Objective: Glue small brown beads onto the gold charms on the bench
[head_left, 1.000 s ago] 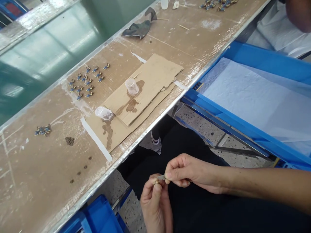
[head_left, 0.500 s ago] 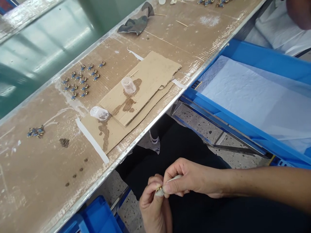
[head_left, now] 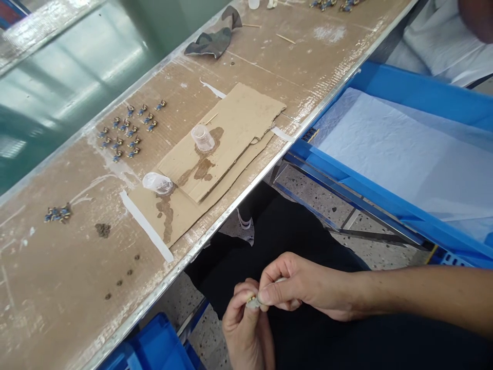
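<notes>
Low over my lap, my left hand (head_left: 246,321) is closed, pinching a small yellow piece (head_left: 251,298) between thumb and forefinger. My right hand (head_left: 295,285) is closed too, its thumb and fingertips pressed together at the right side of that piece. Most of the piece is hidden by fingers, so its kind is unclear. Something pale (head_left: 280,280) shows between the right fingers; I cannot make it out. Greyish coverings or stains are on the thumb tips. On the table lie several small blue-and-gold figurines (head_left: 124,126), with a tight cluster of similar figurines (head_left: 57,213) farther left.
Two clear plastic cups (head_left: 203,139) stand or lie on stained cardboard sheets (head_left: 246,110). Small brown pieces (head_left: 102,230) lie near the table's left. A dark cloth (head_left: 211,42) and thin sticks (head_left: 285,38) are farther back. A blue tray (head_left: 404,85) at right holds white sheeting. Another person sits top right.
The view has shifted very slightly. Both hands stay pinched together over the lap, with only a tiny movement of the fingers around the yellow piece.
</notes>
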Demonstrator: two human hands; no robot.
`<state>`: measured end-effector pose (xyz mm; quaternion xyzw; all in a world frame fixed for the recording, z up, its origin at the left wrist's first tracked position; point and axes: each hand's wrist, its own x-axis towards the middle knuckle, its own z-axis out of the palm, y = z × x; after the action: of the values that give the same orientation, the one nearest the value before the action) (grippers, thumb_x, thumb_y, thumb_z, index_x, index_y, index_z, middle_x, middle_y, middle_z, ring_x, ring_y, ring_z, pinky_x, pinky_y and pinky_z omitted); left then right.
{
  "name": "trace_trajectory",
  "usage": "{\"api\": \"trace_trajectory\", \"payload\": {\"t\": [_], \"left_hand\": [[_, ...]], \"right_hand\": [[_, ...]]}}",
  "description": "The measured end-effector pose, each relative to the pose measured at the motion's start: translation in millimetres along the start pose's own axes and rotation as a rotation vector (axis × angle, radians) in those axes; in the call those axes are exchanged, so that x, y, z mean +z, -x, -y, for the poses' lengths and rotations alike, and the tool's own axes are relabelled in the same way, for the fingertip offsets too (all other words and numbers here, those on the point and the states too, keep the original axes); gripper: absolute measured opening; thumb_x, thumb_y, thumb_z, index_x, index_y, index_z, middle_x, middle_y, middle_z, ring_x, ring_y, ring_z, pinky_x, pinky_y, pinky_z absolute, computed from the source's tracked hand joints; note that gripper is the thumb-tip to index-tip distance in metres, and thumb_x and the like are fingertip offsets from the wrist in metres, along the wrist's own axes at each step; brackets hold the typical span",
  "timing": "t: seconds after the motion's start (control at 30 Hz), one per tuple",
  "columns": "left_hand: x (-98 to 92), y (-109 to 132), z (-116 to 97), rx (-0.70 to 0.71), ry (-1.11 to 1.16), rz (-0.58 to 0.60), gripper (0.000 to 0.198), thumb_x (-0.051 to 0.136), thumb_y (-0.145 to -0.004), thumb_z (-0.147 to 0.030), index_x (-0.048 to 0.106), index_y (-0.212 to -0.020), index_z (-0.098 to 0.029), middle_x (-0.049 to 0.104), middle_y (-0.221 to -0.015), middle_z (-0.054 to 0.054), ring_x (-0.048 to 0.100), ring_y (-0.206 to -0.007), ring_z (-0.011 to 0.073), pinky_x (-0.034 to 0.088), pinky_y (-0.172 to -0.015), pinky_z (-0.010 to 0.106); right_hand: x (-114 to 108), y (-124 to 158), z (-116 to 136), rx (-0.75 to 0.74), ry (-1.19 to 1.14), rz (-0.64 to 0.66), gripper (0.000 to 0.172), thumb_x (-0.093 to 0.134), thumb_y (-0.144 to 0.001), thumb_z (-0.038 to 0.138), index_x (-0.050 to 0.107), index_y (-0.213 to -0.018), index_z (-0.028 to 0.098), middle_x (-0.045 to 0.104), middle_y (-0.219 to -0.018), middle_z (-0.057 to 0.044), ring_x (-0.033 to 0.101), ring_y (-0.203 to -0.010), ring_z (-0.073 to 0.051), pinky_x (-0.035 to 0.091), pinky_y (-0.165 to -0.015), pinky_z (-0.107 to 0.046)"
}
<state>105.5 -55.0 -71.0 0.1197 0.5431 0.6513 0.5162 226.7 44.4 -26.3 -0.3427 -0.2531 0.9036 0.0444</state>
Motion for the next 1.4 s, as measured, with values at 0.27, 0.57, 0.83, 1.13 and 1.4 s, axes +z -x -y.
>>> {"api": "trace_trajectory", "payload": {"t": [0.27, 0.57, 0.83, 1.13, 1.4], "left_hand": [[0.2, 1.1, 3.7, 0.041, -0.018, -0.015, 0.014, 0.078, -0.064, -0.031, 0.069, -0.063, -0.02, 0.058, -0.062, -0.002, 0.057, -0.067, 0.0094, 0.054, -0.079, 0.033], [6.7, -2.3, 0.8, -0.17, 0.086, -0.198, 0.024, 0.079, -0.062, -0.035, 0.064, -0.065, -0.017, 0.052, -0.062, -0.003, 0.053, -0.066, 0.0085, 0.053, -0.081, 0.035], [6.4, -3.1, -1.7, -0.215, 0.133, -0.155, 0.022, 0.069, -0.074, -0.033, 0.059, -0.063, -0.017, 0.046, -0.063, -0.004, 0.049, -0.067, 0.0089, 0.051, -0.084, 0.037], [6.9, -4.3, -4.9, -0.266, 0.172, -0.136, 0.023, 0.074, -0.069, -0.036, 0.061, -0.065, -0.017, 0.048, -0.063, -0.004, 0.049, -0.065, 0.0074, 0.05, -0.086, 0.039], [8.7, -5.3, -2.9, -0.226, 0.141, -0.153, 0.021, 0.079, -0.062, -0.035, 0.066, -0.073, -0.023, 0.059, -0.072, -0.003, 0.056, -0.07, 0.0107, 0.053, -0.072, 0.033]], "right_hand": [[-2.0, -1.9, 5.7, -0.107, -0.015, -0.186, 0.017, 0.058, -0.076, 0.023, 0.054, -0.067, 0.01, 0.035, -0.048, 0.007, 0.025, -0.047, -0.002, 0.017, -0.051, -0.022], [-8.0, -8.5, 9.6, -0.216, 0.005, -0.15, 0.023, 0.059, -0.08, 0.031, 0.055, -0.071, 0.01, 0.057, -0.068, -0.001, 0.04, -0.055, -0.003, 0.029, -0.055, -0.02], [-8.8, -12.0, -0.7, -0.367, 0.09, -0.111, 0.021, 0.055, -0.084, 0.032, 0.056, -0.079, 0.012, 0.067, -0.086, -0.005, 0.057, -0.07, -0.008, 0.047, -0.072, -0.025], [-13.4, -16.0, -3.8, -0.348, 0.136, -0.043, 0.025, 0.053, -0.085, 0.036, 0.058, -0.086, 0.011, 0.066, -0.085, -0.006, 0.062, -0.072, -0.01, 0.051, -0.07, -0.027], [-17.1, -17.2, -2.3, -0.224, 0.107, -0.011, 0.027, 0.064, -0.076, 0.036, 0.061, -0.069, 0.01, 0.053, -0.059, 0.002, 0.049, -0.057, -0.004, 0.042, -0.057, -0.018]]}}
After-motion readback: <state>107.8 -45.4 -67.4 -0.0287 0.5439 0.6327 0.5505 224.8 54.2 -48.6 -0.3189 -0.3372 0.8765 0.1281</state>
